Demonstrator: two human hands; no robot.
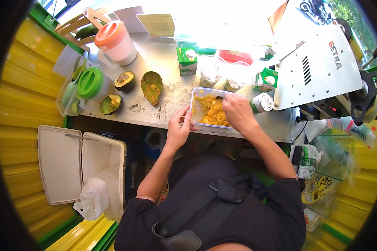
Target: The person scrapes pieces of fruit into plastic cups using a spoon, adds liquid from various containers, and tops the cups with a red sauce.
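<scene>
A rectangular clear plastic container [193, 109] stands at the counter's front edge, holding yellow-orange fruit pieces [213, 112]. My left hand [180, 126] grips its left side, thumb near the rim and fingers along the front corner. Over the container's right side, my right hand [238, 111] is closed on a spoon-like utensil [219, 98]. Only a small dark part of that utensil shows by the fingers; the rest is hidden. To the left lie a scooped avocado shell [151, 87], a cut avocado with its pit [125, 81] and another partly scooped avocado half [110, 104].
Behind the container stand a green-and-white carton [187, 60], clear cups [210, 71] and a second carton [265, 80]. A metal machine [318, 69] occupies the right side. Pitchers with orange [116, 46] and green [90, 83] lids stand left. Below is an open white cooler box [104, 154].
</scene>
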